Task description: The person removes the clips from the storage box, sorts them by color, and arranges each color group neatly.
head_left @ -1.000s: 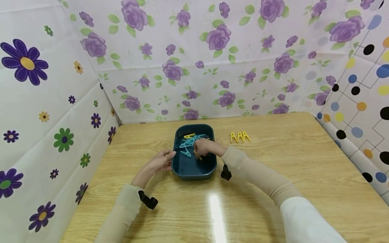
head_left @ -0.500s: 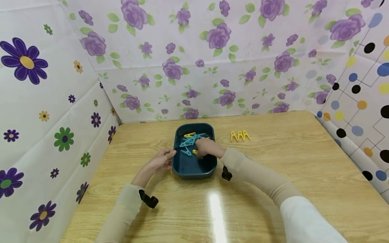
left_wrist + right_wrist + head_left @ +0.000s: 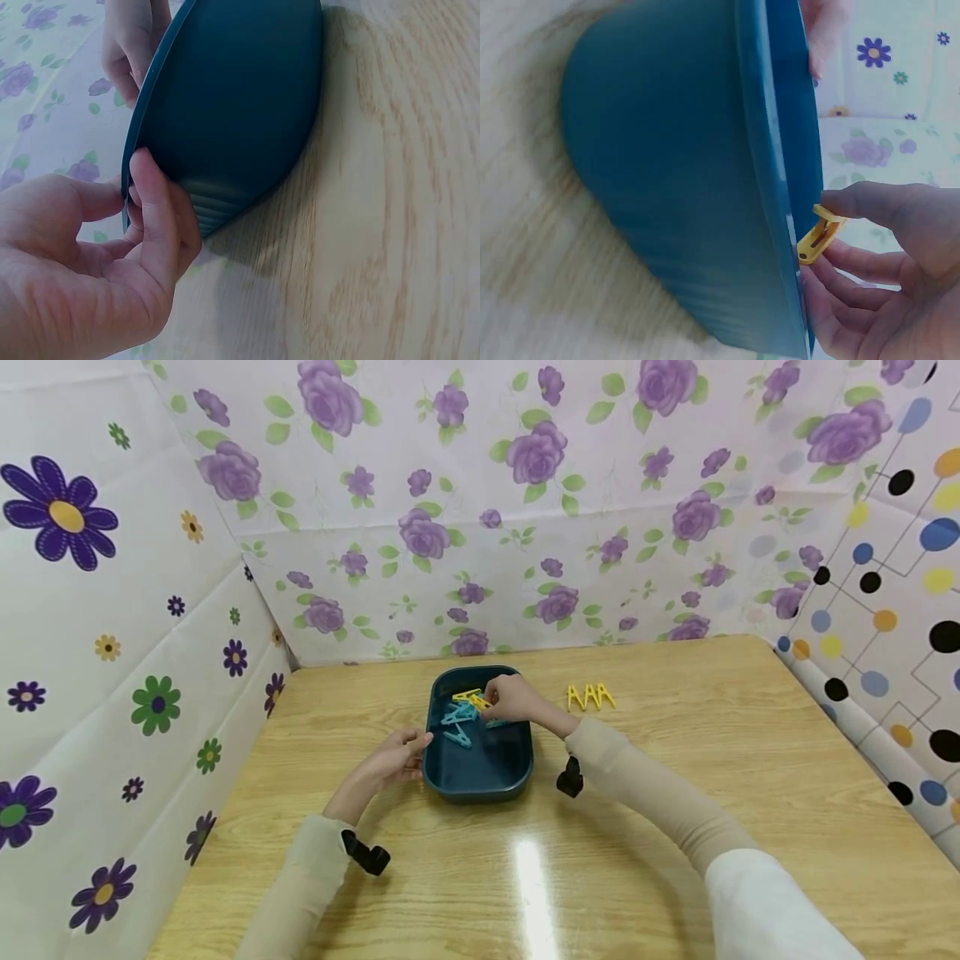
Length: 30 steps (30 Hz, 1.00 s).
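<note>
A dark blue plastic bin (image 3: 480,795) stands on the wooden table, with blue clothespins (image 3: 459,713) and a yellow clothespin (image 3: 463,696) inside. My left hand (image 3: 393,756) holds the bin's left rim; in the left wrist view, thumb and curled fingers (image 3: 159,225) pinch the rim from both sides. Over the bin's right part, my right hand (image 3: 513,700) pinches another yellow clothespin (image 3: 821,234) between thumb and fingertips, at rim height in the right wrist view. To the right of the bin, several yellow clothespins (image 3: 591,697) lie side by side in a row on the table.
The wooden table (image 3: 675,760) reaches back to a wall sheet with purple flowers (image 3: 423,535). A daisy-print sheet (image 3: 157,702) borders the left side, a dotted sheet (image 3: 885,618) the right. Small black wrist cameras (image 3: 367,853) are strapped on both sleeves.
My right hand has risen from the bin's floor with a yellow clothespin pinched in its fingers. The left hand stays on the rim.
</note>
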Available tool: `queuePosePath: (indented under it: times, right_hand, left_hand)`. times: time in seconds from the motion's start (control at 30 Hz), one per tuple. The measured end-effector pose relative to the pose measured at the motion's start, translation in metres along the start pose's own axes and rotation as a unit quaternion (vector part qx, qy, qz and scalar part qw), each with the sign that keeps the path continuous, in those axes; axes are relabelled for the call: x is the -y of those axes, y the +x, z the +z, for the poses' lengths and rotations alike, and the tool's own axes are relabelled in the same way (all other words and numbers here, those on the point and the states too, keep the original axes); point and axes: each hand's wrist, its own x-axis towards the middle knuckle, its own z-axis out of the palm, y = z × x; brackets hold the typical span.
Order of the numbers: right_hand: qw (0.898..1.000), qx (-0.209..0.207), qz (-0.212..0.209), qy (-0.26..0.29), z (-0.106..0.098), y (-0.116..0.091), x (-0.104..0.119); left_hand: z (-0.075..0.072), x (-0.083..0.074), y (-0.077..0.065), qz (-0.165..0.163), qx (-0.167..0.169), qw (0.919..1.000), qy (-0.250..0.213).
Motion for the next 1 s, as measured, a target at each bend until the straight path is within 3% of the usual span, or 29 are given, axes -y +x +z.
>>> queuePosePath:
  times: [0.43, 1.0]
  right_hand:
    - [0.997, -0.062, 0.022, 0.044, -0.023, -0.009, -0.022]
    - [0.991, -0.102, 0.045, 0.08, -0.024, -0.02, -0.048]
  left_hand:
    - [-0.001, 0.0, 0.0, 0.004, 0.008, 0.9999, -0.006]
    - [-0.001, 0.002, 0.001, 0.002, 0.008, 1.0, 0.002]
